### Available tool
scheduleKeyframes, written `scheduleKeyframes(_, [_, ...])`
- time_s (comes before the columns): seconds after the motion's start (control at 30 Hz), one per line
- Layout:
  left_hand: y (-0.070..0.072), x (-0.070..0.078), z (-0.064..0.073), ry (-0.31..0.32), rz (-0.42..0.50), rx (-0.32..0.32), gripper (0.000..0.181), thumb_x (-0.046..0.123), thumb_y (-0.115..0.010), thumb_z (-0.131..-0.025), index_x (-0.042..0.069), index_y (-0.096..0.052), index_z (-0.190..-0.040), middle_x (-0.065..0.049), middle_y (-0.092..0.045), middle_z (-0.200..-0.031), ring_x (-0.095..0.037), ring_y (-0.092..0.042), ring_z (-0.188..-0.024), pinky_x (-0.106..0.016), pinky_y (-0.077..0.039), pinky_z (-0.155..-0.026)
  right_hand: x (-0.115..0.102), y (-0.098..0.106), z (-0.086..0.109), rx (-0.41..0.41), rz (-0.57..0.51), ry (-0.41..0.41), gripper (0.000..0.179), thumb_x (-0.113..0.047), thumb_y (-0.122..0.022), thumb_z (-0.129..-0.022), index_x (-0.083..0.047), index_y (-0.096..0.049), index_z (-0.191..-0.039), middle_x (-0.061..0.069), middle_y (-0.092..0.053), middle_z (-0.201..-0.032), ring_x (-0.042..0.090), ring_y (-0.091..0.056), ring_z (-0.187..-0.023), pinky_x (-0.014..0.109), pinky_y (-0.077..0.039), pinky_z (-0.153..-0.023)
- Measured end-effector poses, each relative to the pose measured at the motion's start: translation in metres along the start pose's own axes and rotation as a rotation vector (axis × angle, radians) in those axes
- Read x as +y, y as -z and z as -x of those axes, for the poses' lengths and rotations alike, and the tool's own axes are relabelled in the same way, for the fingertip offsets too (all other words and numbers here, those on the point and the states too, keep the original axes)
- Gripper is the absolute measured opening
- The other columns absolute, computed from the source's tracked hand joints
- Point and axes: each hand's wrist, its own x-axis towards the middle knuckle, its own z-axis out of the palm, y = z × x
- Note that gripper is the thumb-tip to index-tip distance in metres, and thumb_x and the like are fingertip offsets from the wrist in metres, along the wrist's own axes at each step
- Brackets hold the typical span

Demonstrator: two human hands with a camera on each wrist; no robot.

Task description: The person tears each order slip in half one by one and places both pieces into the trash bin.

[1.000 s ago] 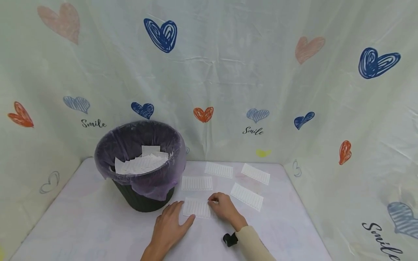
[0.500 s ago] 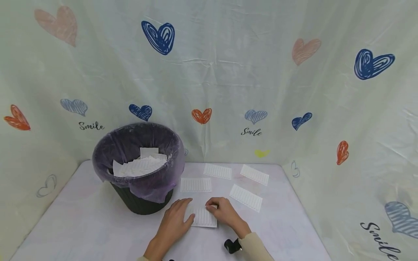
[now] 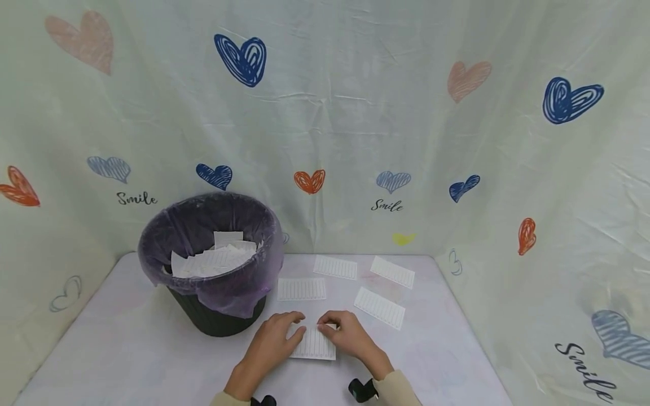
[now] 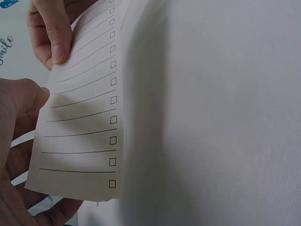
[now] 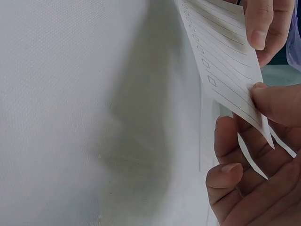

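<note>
Both hands hold one small white checklist sheet [image 3: 315, 347], printed with lines and a column of tick boxes. Its upper edge is lifted off the table in the wrist views. My left hand [image 3: 274, 338] pinches it near one end, thumb on the printed face and fingers behind. A little further along the same edge, my right hand [image 3: 350, 335] pinches it between thumb and fingers. In the left wrist view, the sheet [image 4: 84, 122] bows slightly, and its lower end looks a bit ragged. In the right wrist view, several right fingers [image 5: 230, 136] curl behind the paper.
A dark bin [image 3: 213, 316] with a purple liner stands at left, heaped with white paper slips [image 3: 218, 259]. Beyond the hands lie more lined sheets: one [image 3: 302, 289] near the bin, another [image 3: 380, 307] at right, two further back. A heart-printed curtain [image 3: 325, 113] surrounds the white table.
The sheet, flat on the table a second ago, has been drawn nearer and raised at its far edge. Both hands have closed in on it, the left now gripping that edge beside the right.
</note>
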Motion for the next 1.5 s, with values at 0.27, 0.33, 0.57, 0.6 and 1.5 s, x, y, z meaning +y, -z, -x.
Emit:
scheduleKeyframes(0.27, [-0.004,0.002,0.0,0.021,0.072,-0.045,0.006,0.025,-0.074,-0.095,0.02,-0.076,-0.096,0.003,-0.078,-0.104,-0.019,-0.074,-0.1,-0.041,-0.058,-0.081,0.001,0.001,0.004,-0.006,-0.023,0.011,0.016,-0.023,-0.07,-0.098,-0.01,-0.078,-0.1,-0.003,-0.077,-0.098,0.003,-0.062,-0.087,0.025,-0.05,-0.078])
scheduleKeyframes(0.33, [-0.005,0.001,0.001,0.022,0.08,-0.043,0.005,0.024,-0.073,-0.095,0.021,-0.076,-0.094,0.004,-0.078,-0.103,-0.017,-0.074,-0.099,-0.039,-0.058,-0.078,0.001,0.001,0.005,-0.008,-0.03,0.01,0.016,-0.022,-0.07,-0.098,-0.009,-0.078,-0.1,-0.003,-0.078,-0.098,0.002,-0.063,-0.087,0.025,-0.05,-0.078])
scheduleKeyframes(0.57, [-0.008,-0.001,0.002,0.019,0.107,-0.073,0.006,0.021,-0.071,-0.097,0.018,-0.076,-0.094,0.002,-0.079,-0.102,-0.018,-0.074,-0.097,-0.039,-0.058,-0.078,0.0,0.0,0.008,-0.011,-0.049,-0.001,0.015,-0.021,-0.071,-0.097,-0.008,-0.078,-0.099,-0.002,-0.078,-0.098,0.004,-0.065,-0.09,0.023,-0.052,-0.074])
scheduleKeyframes(0.6, [-0.009,-0.001,0.002,0.019,0.111,-0.077,0.007,0.021,-0.071,-0.097,0.017,-0.076,-0.095,0.002,-0.079,-0.102,-0.018,-0.074,-0.097,-0.04,-0.058,-0.078,0.0,-0.001,0.009,-0.011,-0.053,-0.003,0.015,-0.021,-0.071,-0.097,-0.008,-0.078,-0.099,-0.002,-0.078,-0.098,0.004,-0.065,-0.091,0.022,-0.052,-0.074])
scheduleKeyframes(1.5, [-0.012,0.0,0.002,-0.037,0.095,-0.036,0.007,0.018,-0.07,-0.098,0.017,-0.076,-0.095,0.0,-0.079,-0.1,-0.018,-0.075,-0.096,-0.04,-0.059,-0.08,-0.005,-0.012,0.008,0.052,-0.034,0.034,0.009,-0.028,-0.076,-0.094,-0.019,-0.078,-0.096,-0.007,-0.078,-0.097,0.008,-0.069,-0.097,0.031,-0.053,-0.08])
